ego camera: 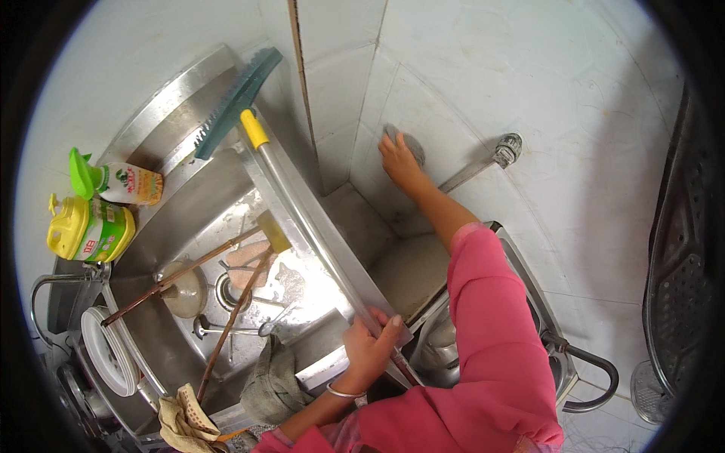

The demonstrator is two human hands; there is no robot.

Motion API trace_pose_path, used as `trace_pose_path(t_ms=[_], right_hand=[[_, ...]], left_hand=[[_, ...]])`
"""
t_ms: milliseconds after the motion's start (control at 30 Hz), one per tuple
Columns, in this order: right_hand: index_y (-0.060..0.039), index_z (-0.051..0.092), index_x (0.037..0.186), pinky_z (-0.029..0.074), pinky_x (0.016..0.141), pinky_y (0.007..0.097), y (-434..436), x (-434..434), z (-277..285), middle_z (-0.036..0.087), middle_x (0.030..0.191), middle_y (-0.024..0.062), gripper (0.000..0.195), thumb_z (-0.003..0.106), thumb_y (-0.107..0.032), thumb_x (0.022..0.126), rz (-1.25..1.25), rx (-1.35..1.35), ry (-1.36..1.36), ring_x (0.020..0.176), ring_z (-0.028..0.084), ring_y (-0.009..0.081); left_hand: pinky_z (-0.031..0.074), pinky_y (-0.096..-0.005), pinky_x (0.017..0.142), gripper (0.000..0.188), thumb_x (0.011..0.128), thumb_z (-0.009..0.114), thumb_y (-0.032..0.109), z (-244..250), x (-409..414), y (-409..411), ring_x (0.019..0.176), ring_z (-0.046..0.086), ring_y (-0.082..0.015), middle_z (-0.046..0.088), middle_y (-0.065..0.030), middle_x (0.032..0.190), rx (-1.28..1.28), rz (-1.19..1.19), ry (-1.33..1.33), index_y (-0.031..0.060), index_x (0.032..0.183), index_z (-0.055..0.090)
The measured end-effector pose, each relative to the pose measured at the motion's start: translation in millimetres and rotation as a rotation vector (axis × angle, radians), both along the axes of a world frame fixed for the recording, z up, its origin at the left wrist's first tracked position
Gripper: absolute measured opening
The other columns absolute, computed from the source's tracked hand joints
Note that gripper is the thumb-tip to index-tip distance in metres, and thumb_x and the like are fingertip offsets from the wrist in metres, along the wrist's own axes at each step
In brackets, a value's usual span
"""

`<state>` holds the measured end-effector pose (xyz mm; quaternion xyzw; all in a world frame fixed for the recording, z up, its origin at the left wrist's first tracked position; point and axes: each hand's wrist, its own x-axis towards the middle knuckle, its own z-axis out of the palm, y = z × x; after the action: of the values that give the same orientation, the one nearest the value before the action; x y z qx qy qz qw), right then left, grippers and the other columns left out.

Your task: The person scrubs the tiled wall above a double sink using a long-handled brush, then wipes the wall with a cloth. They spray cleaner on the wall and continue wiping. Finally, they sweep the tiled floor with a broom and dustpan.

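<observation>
My right hand (403, 158) presses a grey scouring pad (414, 148) against the white tiled wall (447, 107), low in a corner. Its arm, in a pink sleeve, reaches over the gap beside the sink. My left hand (368, 345), with a bangle at the wrist, closes around the metal pole (308, 226) of a squeegee where it lies along the rim of a stainless-steel sink (272, 164). The thumb lies against that rim. At the pole's far end, the teal squeegee head (238, 105) rests across the sink's corner.
Inside the basin lie a funnel (190, 291), ladles (232, 330) and wooden sticks (232, 323). A grey cloth (274, 385) and a work glove (184, 422) hang on its near edge. Detergent bottles (90, 229) stand left. A pipe fitting (508, 149) juts from the wall.
</observation>
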<state>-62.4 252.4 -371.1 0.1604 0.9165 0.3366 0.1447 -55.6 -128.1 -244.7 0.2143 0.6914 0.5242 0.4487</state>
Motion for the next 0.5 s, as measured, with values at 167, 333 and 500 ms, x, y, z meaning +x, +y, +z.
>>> trace_pose_path(t_ms=[167,333,500], right_hand=[[-0.0154,0.075,0.096,0.04,0.093,0.0486,-14.8,49.4,-64.5,0.063,0.111,0.0016,0.019,0.062,-0.022,0.083,-0.254,-0.278,0.003,0.112,0.051,0.0264],[-0.0113,0.071,0.102,0.046,0.086,0.0443,-77.4,55.5,68.6,0.065,0.107,0.0057,0.026,0.067,-0.009,0.077,-0.323,-0.518,0.404,0.11,0.054,0.0288],[-0.0041,0.064,0.11,0.045,0.096,0.0408,-168.4,125.6,194.6,0.063,0.117,0.0123,0.032,0.067,0.0,0.078,-0.269,-0.778,1.143,0.113,0.055,0.0333]], left_hand=[[0.048,-0.0344,0.056,0.035,0.088,0.074,0.035,16.2,-2.2,5.4,0.059,0.062,-0.0195,0.062,-0.0076,0.065,0.018,-0.039,0.028,0.0026,0.087,0.06],[0.048,-0.0349,0.057,0.033,0.088,0.073,0.034,10.9,-4.1,8.7,0.059,0.062,-0.0212,0.062,-0.0091,0.065,0.04,0.013,0.127,0.0035,0.084,0.06],[0.048,-0.0319,0.057,0.031,0.09,0.071,0.032,24.8,-1.8,12.8,0.057,0.061,-0.0164,0.061,-0.0063,0.061,0.108,0.021,0.058,0.0039,0.086,0.058]])
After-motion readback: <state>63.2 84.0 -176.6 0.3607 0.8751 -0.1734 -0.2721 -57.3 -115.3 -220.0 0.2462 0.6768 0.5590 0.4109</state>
